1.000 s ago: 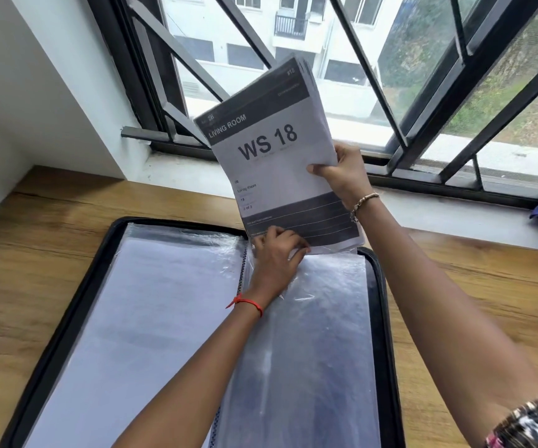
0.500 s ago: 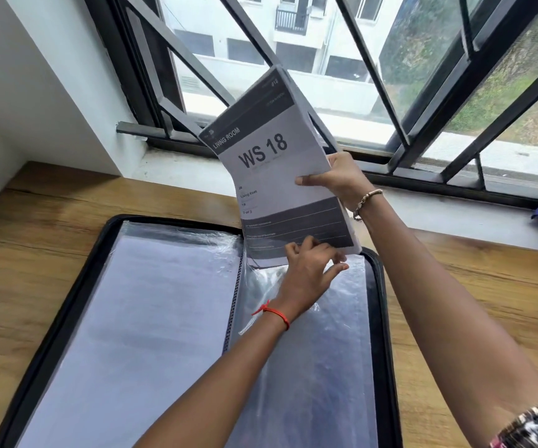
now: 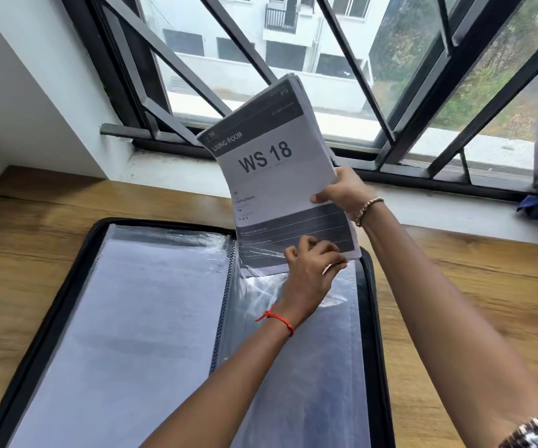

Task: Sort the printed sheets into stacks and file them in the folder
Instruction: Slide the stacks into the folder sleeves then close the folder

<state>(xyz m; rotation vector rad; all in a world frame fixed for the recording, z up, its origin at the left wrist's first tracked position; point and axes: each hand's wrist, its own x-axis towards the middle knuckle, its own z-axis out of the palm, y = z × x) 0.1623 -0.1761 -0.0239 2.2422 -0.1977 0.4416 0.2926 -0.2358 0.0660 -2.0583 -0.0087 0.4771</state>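
Sheets (image 3: 271, 176): a thick stack, grey-white. The top page has a dark header band reading "LIVING ROOM", large "WS 18", small lines down to "3 of 3", and a dark ruled band at the bottom. The stack is upright, tilted left and slightly bowed, held over the far right corner of the folder (image 3: 67, 302). The folder lies open flat on the wooden counter (image 3: 18, 253), close to its far edge. The stack's bottom left corner sits inside the crinkled mouth of the right-hand sleeve (image 3: 309, 367).

Right hand (image 3: 342, 192): arm stretched forward, thumb in front, clamping the stack's right edge.

Left hand (image 3: 309, 273): back facing us, fingers curled, pinching the sleeve's mouth at the stack's bottom edge.
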